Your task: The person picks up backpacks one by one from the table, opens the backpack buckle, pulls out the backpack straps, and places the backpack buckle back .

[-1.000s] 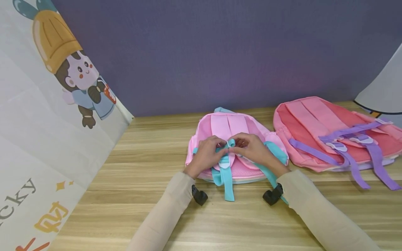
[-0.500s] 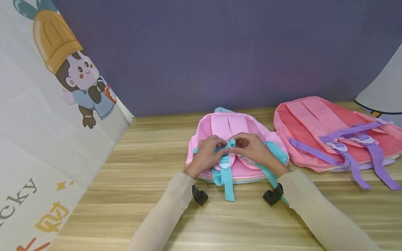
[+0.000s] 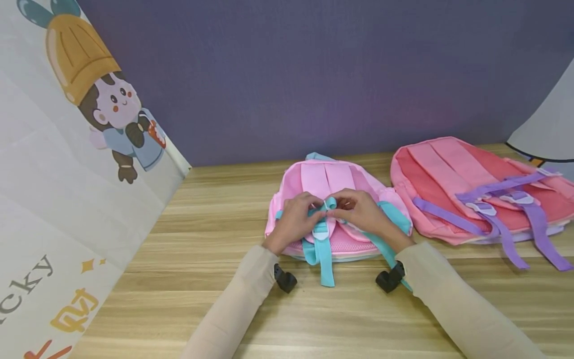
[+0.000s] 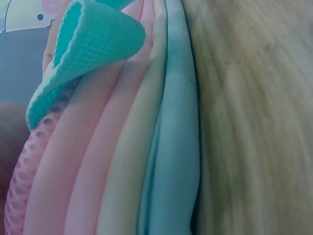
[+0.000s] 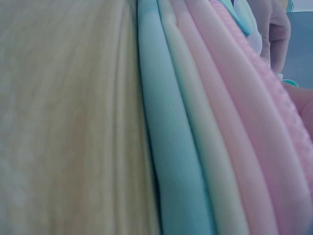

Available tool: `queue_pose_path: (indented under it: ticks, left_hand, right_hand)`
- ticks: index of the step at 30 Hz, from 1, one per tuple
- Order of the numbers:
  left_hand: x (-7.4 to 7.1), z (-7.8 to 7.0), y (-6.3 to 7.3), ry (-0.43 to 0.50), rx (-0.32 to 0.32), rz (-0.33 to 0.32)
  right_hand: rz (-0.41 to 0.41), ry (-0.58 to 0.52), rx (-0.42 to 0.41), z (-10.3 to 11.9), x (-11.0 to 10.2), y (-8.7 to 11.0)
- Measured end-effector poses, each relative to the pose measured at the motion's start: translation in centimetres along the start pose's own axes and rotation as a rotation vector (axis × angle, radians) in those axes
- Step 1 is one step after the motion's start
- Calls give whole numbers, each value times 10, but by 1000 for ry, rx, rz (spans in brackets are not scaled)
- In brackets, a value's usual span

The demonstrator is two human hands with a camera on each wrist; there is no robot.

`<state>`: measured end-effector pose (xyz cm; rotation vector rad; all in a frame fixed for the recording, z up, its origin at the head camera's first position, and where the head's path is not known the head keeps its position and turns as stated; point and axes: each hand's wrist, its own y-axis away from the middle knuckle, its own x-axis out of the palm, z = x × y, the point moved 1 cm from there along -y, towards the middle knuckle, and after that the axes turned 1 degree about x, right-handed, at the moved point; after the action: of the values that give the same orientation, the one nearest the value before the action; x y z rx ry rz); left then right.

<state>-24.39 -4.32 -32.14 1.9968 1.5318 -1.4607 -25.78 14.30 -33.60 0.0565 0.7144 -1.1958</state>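
A small pink backpack (image 3: 314,177) lies with its back panel and shoulder straps facing up. Over its middle, my left hand (image 3: 293,217) and right hand (image 3: 360,212) meet, thumbs and fingers pinching a folded teal webbing strap (image 3: 331,203) with a small white piece on it. Fingers partly hide that white piece. Just below, a white strap buckle (image 3: 320,235) has a teal tail hanging from it toward the table. In the left wrist view, a teal webbing loop (image 4: 100,41) hangs over the bag's layered edge. The right wrist view shows the same striped side (image 5: 215,117).
To the right, a larger coral-pink backpack (image 3: 448,174) with purple straps (image 3: 502,239) lies close against the pink one. Both rest on a wood-grain table (image 3: 202,234). A dark panel (image 3: 291,85) stands behind, and a printed white sheet (image 3: 54,174) on the left.
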Motion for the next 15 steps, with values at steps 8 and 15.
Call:
queue_pose_path:
  ticks: [8, 15]
  left_hand:
    - [-2, 0, 0, 8, -28, 36]
    - [-1, -1, 0, 12, 4, 12]
  right_hand:
    - [5, 3, 4, 0, 0, 0]
    - [0, 10, 15, -1, 0, -1]
